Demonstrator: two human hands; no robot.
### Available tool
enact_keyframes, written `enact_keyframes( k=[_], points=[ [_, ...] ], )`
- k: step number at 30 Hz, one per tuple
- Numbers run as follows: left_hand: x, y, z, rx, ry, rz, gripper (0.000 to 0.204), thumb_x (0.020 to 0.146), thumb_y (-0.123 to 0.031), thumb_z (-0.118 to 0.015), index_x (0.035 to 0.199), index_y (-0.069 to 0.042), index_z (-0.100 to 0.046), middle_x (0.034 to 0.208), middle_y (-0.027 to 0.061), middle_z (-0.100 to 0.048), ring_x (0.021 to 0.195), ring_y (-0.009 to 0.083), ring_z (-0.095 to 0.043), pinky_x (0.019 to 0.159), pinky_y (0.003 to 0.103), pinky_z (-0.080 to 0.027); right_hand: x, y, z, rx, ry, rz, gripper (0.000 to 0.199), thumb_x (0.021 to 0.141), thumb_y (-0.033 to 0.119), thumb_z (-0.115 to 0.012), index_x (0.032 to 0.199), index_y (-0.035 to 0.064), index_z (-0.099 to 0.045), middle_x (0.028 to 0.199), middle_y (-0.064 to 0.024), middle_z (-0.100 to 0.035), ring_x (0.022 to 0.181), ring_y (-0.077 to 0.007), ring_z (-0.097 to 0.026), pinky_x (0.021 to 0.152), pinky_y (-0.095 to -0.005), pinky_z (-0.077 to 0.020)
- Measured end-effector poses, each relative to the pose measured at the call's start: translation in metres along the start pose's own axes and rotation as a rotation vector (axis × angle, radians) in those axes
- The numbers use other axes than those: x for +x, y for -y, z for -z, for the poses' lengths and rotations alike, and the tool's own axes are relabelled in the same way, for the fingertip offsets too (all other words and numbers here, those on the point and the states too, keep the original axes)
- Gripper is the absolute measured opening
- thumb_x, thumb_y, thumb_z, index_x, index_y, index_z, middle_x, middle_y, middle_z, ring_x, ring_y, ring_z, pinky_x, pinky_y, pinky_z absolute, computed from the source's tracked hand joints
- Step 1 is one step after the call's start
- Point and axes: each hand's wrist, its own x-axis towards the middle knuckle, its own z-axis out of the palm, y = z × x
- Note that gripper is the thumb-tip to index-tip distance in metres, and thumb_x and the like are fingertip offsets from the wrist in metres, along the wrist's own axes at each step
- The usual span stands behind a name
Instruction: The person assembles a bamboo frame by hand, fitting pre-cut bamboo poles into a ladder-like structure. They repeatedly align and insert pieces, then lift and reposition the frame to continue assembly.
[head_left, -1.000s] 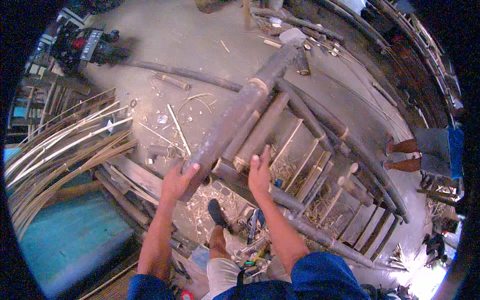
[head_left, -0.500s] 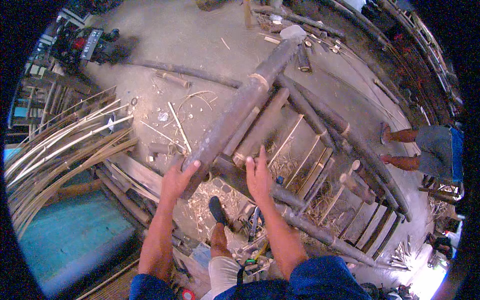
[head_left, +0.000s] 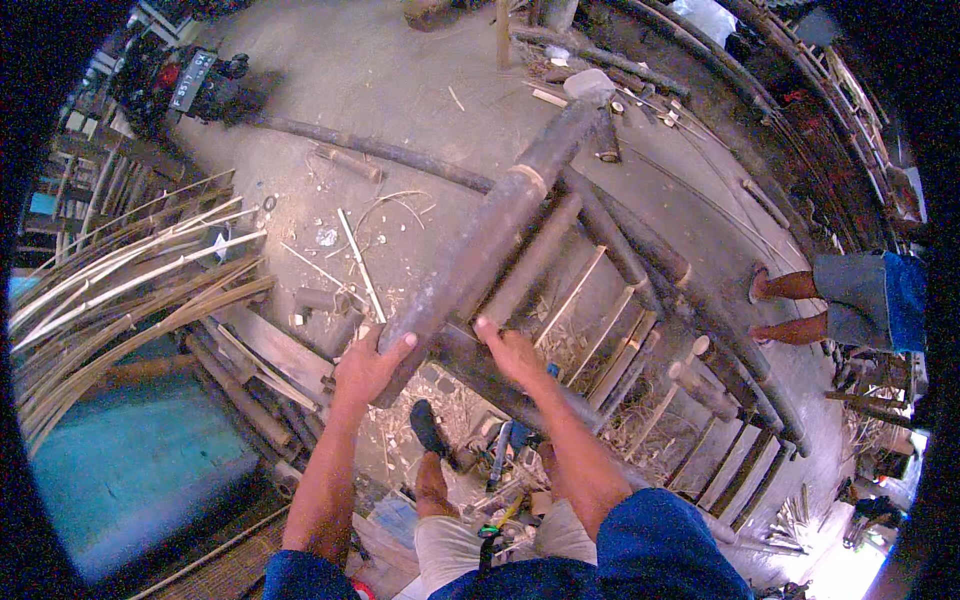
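A thick dark bamboo pole (head_left: 490, 235) runs from below centre up toward the top right, lying across a frame of bamboo poles and slats (head_left: 640, 330). My left hand (head_left: 368, 365) grips the near end of this pole from the left side. My right hand (head_left: 510, 352) rests flat on a dark cross pole (head_left: 470, 365) of the frame just right of it, fingers pointing up. My legs and one dark sandal (head_left: 428, 425) show below, between my forearms.
A bundle of thin pale bamboo strips (head_left: 130, 290) fans out at the left over a blue sheet (head_left: 120, 470). A long dark pole (head_left: 370, 150) and offcuts lie on the concrete floor. Another person's bare legs (head_left: 800, 305) stand at the right. A motorbike (head_left: 190, 85) is parked at the top left.
My right hand slid down and right along the frame. The left hand stays on the thick pole's end. The person at the right shifted slightly.
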Motion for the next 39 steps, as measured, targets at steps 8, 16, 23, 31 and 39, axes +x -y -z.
enact_keyframes(
  k=[8, 16, 23, 31, 39],
  points=[
    [0.003, 0.012, -0.003, -0.059, 0.018, -0.02, 0.102, 0.078, -0.083, -0.053, 0.139, -0.001, -0.057, 0.115, 0.0317, -0.067, 0.114, 0.0433, -0.064, 0.1, 0.048, -0.047, 0.027, 0.256, 0.049, -0.416, -0.195, 0.961, 0.068, 0.092, 0.066, -0.05, 0.086, 0.0027, -0.075, 0.084, -0.0246, -0.07, 0.083, -0.0427, -0.07, 0.075, -0.0535, -0.0542],
    [-0.01, 0.011, -0.024, -0.12, 0.097, 0.01, 0.102, 0.076, -0.081, -0.059, 0.142, -0.004, -0.054, 0.115, 0.0305, -0.067, 0.11, 0.0436, -0.066, 0.092, 0.052, -0.05, 0.099, 0.146, -0.018, -0.909, 0.313, 0.609, 0.062, 0.087, 0.065, -0.056, 0.103, 0.0088, -0.077, 0.097, -0.0164, -0.075, 0.093, -0.0372, -0.072, 0.082, -0.0519, -0.0558],
    [-0.008, 0.009, -0.027, -0.128, 0.049, -0.026, 0.099, 0.078, -0.074, -0.061, 0.143, -0.001, -0.051, 0.121, 0.0303, -0.065, 0.113, 0.0442, -0.064, 0.099, 0.05, -0.048, 0.104, 0.168, 0.023, -0.741, -0.046, 0.784, 0.074, 0.091, 0.071, -0.047, 0.08, 0.0043, -0.077, 0.083, -0.0206, -0.073, 0.083, -0.0382, -0.072, 0.074, -0.0507, -0.0561],
    [-0.004, -0.029, -0.021, 0.058, -0.04, -0.195, 0.098, 0.079, -0.064, -0.07, 0.146, 0.002, -0.043, 0.123, 0.0325, -0.063, 0.108, 0.0475, -0.064, 0.097, 0.051, -0.049, 0.128, 0.125, 0.069, -0.613, -0.114, 0.76, 0.069, 0.093, 0.066, -0.05, 0.104, 0.0019, -0.074, 0.101, -0.0222, -0.072, 0.098, -0.0374, -0.068, 0.087, -0.0504, -0.0519],
    [0.076, -0.136, -0.035, 0.095, 0.013, -0.215, 0.101, 0.079, -0.061, -0.073, 0.15, -0.001, -0.035, 0.122, 0.0309, -0.063, 0.103, 0.0454, -0.067, 0.09, 0.051, -0.053, 0.204, 0.159, 0.273, -0.287, -0.86, 0.691, 0.069, 0.096, 0.063, -0.049, 0.111, -0.0016, -0.069, 0.107, -0.0267, -0.068, 0.102, -0.0435, -0.064, 0.088, -0.0525, -0.0497]
  ],
)
